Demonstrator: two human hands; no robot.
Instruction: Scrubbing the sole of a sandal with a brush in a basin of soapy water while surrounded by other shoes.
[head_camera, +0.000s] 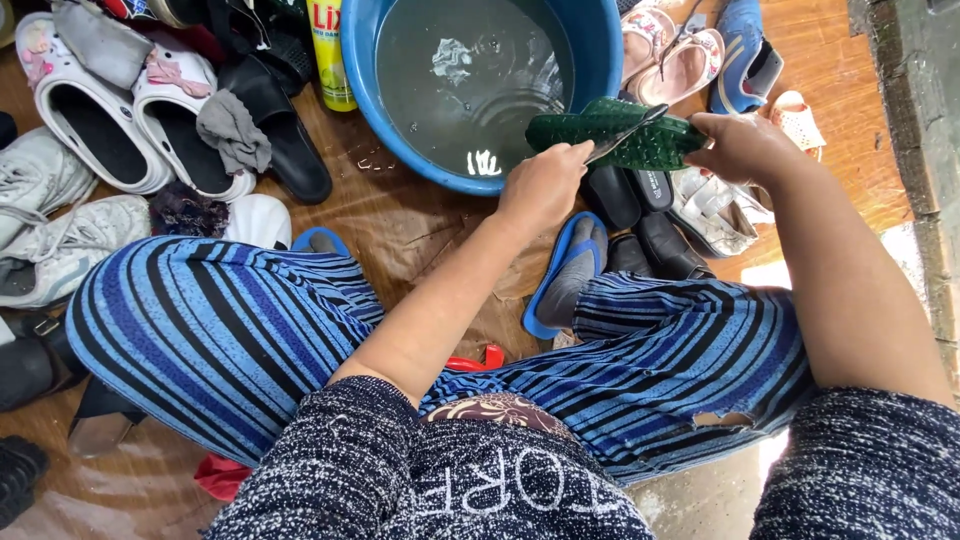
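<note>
The top of the blue basin (365, 60) is cut off by the frame's upper edge, and the murky water hides its bottom. The yellow bottle (328, 55) at the basin's nine o'clock loses its top the same way. The person's own fingertips are largely hidden: the backs of both hands face the camera.

The left hand (543, 187) is curled closed on the near end of a dark green sandal (610, 135), fingers wrapped under it out of sight. The right hand (740, 148) clamps the sandal's other end, at three o'clock from the left hand. The sandal lies sole-up over the basin's rim at its five o'clock, a thin strap crossing it. Black shoes (640, 215) sit just below, beside a foot in a blue flip-flop (560, 275).
</note>
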